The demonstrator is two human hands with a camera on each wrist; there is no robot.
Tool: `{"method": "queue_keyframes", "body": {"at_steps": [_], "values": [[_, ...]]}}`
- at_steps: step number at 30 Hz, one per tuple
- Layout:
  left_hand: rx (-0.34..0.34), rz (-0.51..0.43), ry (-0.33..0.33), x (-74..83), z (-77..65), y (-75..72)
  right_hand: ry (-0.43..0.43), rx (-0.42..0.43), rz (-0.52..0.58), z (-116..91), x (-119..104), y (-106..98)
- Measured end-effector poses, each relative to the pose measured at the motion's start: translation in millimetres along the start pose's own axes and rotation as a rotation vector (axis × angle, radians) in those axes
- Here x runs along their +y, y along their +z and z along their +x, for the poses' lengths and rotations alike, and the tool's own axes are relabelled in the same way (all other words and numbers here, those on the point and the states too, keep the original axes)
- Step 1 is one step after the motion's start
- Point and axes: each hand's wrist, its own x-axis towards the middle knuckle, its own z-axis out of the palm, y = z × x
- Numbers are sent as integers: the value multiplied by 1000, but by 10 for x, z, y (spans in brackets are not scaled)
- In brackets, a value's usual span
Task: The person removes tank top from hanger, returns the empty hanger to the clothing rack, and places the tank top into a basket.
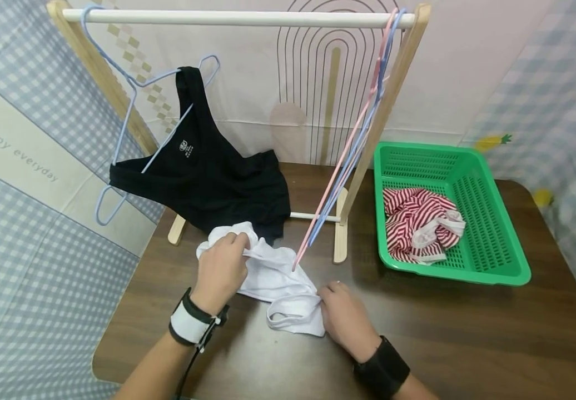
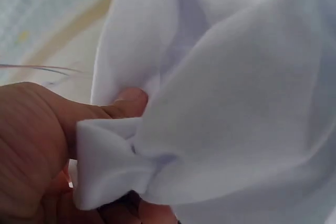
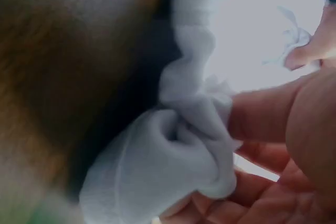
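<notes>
A crumpled white garment stretches between my two hands, low over the table. My left hand grips its far left part; in the left wrist view the thumb presses on a fold of the cloth. At the garment's right end my right hand pinches the edge, beside a loop of the cloth. The right wrist view shows thumb and fingers holding bunched white fabric. Just beyond the left hand, a black tank top hangs from a blue hanger and overlaps the white garment in view.
A rack with a white rail and wooden legs stands at the back. Pink and blue hangers hang at its right end, their lower tip overlapping the white garment in view. A green basket holds a red-and-white striped garment.
</notes>
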Motion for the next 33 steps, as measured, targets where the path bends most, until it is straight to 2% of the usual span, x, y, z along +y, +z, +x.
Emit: {"method": "queue_keyframes", "body": {"at_steps": [4,9,13,17,20,23,25,29,33], "values": [[45,-37,75,203,-94,-136,33,60,91,-61,65,-117],[39,-135,142,461,-209,-218,-33,266,213,-168,208,-266],[49,-271,230,688,-314,-243,-49,410,286,-284,284,-422],[25,-436,326,980,-412,-252,-4,495,370,-418,288,-608],[5,-523,358,1231,-430,-263,21,561,436,-507,277,-757],[23,-579,382,1471,-363,-295,20,646,488,-557,289,-923],[67,-594,420,1617,-274,-328,3,715,504,-562,320,-1051],[181,-583,521,1873,-29,-375,-5,858,493,-509,403,-1337],[254,-570,616,2097,256,-358,68,968,491,-442,476,-1619]]}}
